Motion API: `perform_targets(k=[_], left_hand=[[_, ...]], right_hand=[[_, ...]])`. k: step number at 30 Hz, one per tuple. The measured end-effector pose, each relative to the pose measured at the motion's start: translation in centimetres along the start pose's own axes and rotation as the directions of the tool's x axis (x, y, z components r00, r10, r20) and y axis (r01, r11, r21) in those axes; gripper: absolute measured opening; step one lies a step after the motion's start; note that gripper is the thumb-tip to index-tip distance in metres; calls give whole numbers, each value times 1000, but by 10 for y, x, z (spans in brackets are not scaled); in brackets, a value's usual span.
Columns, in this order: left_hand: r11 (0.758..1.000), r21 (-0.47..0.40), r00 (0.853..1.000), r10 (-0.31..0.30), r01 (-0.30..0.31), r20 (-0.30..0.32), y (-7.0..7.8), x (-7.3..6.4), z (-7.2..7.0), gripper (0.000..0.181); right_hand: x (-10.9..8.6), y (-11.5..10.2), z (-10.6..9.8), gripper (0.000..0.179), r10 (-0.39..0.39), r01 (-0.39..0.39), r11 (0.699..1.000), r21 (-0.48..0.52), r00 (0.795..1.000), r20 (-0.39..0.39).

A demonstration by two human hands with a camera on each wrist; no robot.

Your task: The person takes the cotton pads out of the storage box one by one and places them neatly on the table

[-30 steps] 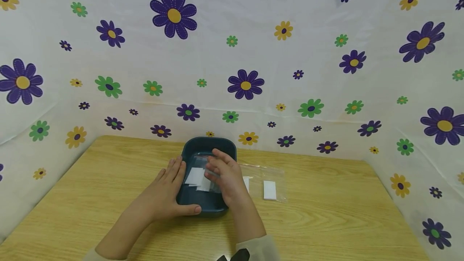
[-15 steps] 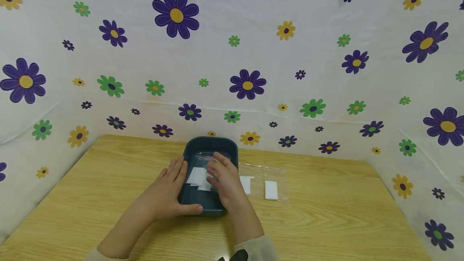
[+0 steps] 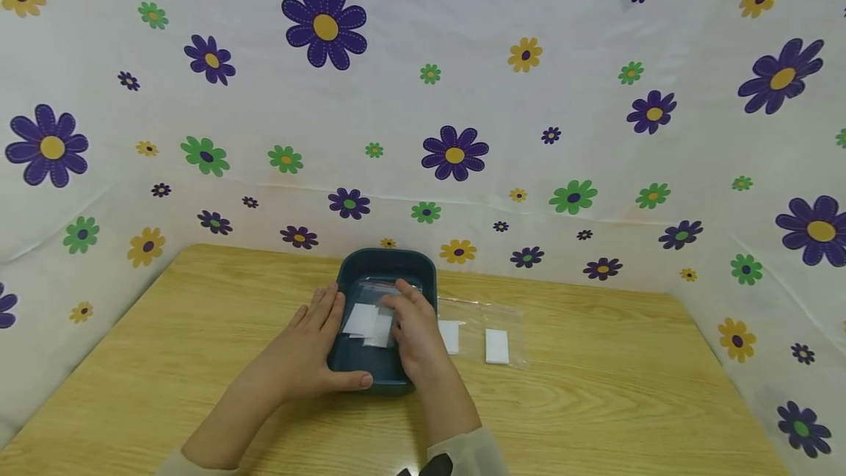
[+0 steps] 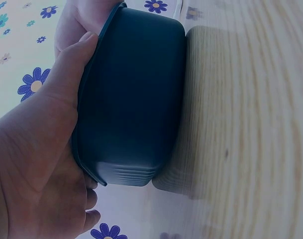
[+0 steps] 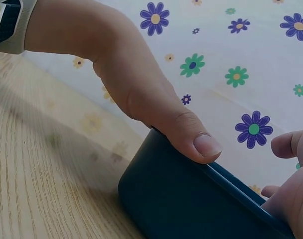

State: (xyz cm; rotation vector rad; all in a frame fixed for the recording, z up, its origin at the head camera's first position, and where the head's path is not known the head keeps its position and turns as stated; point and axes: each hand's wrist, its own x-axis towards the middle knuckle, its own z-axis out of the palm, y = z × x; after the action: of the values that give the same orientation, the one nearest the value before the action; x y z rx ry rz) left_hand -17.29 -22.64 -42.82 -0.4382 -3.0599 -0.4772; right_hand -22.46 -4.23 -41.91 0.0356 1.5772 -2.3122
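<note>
A dark teal plastic bin point(image 3: 353, 259) stands on the wooden table. Across its near left corner lies my left hand point(image 3: 300, 355), fingers straight along the left side and thumb point(image 4: 86, 42) on the near rim. My right hand point(image 3: 418, 333) reaches in over the right side, fingers loosely bent beside clear zip bags point(image 3: 377, 287) on the bin floor. White rectangular pieces point(image 3: 360, 319) show in those bags, overlapping one another. In the right wrist view, the right hand point(image 5: 298, 184) appears only partly, over the rim; its lower fingertips are hidden in the bin.
Right of the bin, clear zip bags lie flat on the table point(image 3: 595, 373), with one white piece point(image 3: 497, 346) and another white piece point(image 3: 449, 336) inside. A white flowered cloth point(image 3: 456, 94) hangs behind the table and along both sides.
My right hand has lowered slightly into the bin and its fingers have bent more, uncovering more of the white pieces. My left hand keeps its place on the bin.
</note>
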Motion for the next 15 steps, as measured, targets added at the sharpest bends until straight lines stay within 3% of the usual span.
perform_targets(k=[8,15], left_hand=[[1000,0,1000,0,0,7,0,1,0,135],[1000,-5,1000,-3,3,13,0,1,-1,134]], right_hand=[[1,0,-2,61,43,-43,998,35,999,5],[3,0,0,52,109,-110,994,-25,994,-19]])
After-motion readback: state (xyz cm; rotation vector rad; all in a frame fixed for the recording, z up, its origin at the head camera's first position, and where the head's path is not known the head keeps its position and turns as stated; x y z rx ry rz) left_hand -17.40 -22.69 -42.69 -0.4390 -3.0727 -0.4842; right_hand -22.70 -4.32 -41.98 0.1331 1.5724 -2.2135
